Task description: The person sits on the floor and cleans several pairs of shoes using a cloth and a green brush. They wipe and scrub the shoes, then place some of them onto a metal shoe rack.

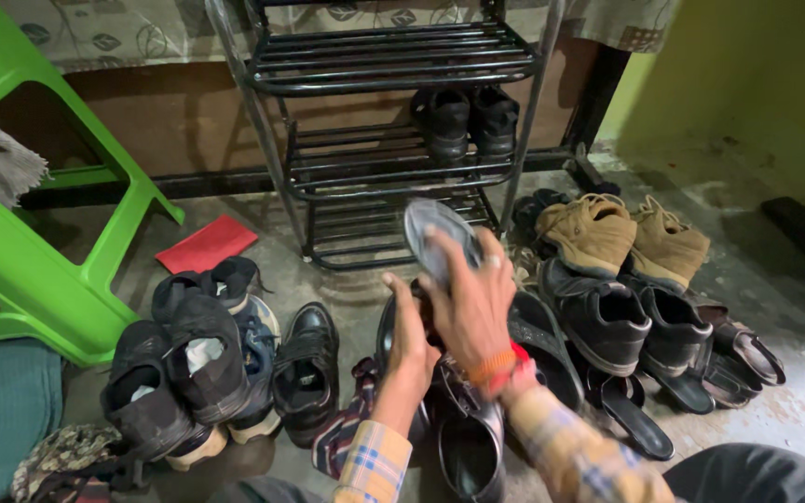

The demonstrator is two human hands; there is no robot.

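Note:
My right hand (470, 303) grips a grey slipper (435, 233) and holds it up, sole side showing, in front of the black metal shoe rack (393, 158). My left hand (409, 340) is raised just left of it, fingers together, touching the right hand's heel or the slipper's lower end; what it holds is hidden. A black shoe pair (466, 119) stands on the rack's middle shelf. Below my hands lie black leather shoes (468, 447).
Black sneakers (188, 373) and a black lace shoe (306, 368) lie at left. Tan boots (621, 237), black shoes (626, 317) and sandals (729, 359) crowd the right. A green plastic chair (39, 261) stands at left, a red flat piece (207, 244) lies on the floor.

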